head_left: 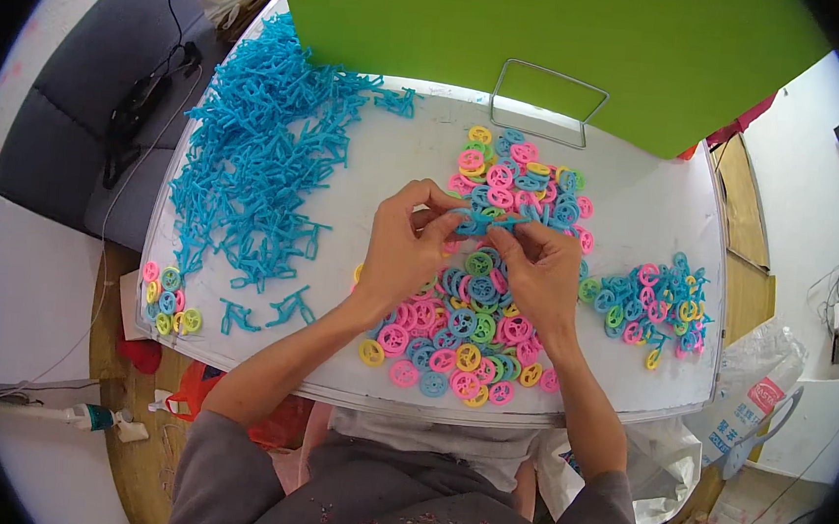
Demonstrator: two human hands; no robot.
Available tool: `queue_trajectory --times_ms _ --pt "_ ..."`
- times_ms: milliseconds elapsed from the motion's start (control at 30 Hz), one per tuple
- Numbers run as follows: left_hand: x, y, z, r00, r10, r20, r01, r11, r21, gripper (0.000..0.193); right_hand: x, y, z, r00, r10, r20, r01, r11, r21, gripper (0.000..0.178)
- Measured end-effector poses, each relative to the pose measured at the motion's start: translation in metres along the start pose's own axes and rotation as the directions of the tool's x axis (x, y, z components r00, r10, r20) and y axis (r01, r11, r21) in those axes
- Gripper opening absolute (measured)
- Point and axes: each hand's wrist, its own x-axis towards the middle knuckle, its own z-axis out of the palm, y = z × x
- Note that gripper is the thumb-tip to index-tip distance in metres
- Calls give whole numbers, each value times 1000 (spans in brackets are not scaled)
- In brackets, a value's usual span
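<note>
Above the middle of the table my left hand (pixel 407 246) and my right hand (pixel 542 272) face each other, fingertips pinched on a small blue plastic part (pixel 482 224). My fingers cover much of it, and whether a wheel is on it I cannot tell. Beneath and around the hands lies a heap of small spoked plastic wheels (pixel 443 341) in pink, blue, yellow and green. A large pile of thin blue plastic frames (pixel 266 151) spreads over the table's left side. To the right sits a group of blue frames with coloured wheels on them (pixel 648 305).
A tall green panel (pixel 555 36) rises at the table's (pixel 399 152) far edge, with a thin metal wire frame (pixel 550 103) against it. Several wheels (pixel 168 299) lie at the near left corner. Plastic bags (pixel 755 387) stand beyond the right edge; a dark sofa (pixel 67 106) is at left.
</note>
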Motion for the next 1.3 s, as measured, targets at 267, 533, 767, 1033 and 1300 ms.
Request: queue_trajectory --times_ms 267,533,767,1033,1300 --pt "-9 -7 10 994 63 -94 -74 990 -122 11 2 5 2 999 15 -51 -3 976 218 13" --pt "-10 -17 9 979 191 -71 -193 981 -17 5 7 17 -5 991 83 103 -119 902 415 17" --pt "-12 -5 14 975 185 -125 -188 982 -14 13 1 12 6 998 19 -64 1 954 300 15" --pt "4 4 -5 990 -102 99 100 995 24 11 3 -1 -2 999 13 -32 -14 999 -38 15" --pt "5 6 -14 925 -265 273 339 900 -274 23 10 2 -28 942 -143 303 9 915 402 27"
